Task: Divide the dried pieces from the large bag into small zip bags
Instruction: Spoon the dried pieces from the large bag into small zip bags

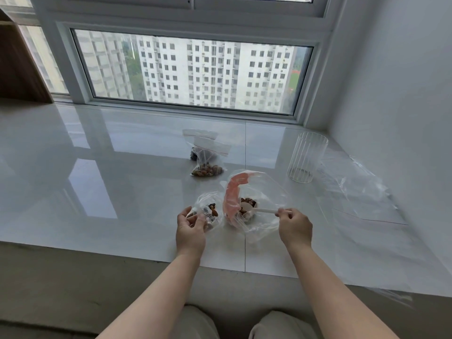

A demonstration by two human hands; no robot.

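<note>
While you scoop, note:
Left hand (pixel 192 227): fingers curled round small clear zip bag (pixel 208 211), part-filled.
Right hand (pixel 294 227): pinches white plastic spoon (pixel 254 209), bowl among brown dried pieces (pixel 248 203) inside large clear bag with pink strip (pixel 254 192), just past your fingertips.
Risk: floppy small mouth closes; pieces spill onto glossy white sill (pixel 122 167).

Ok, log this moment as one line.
left hand: holds small clear zip bag | right hand: pinches white plastic spoon inside large clear bag | two filled zip bags behind
</note>
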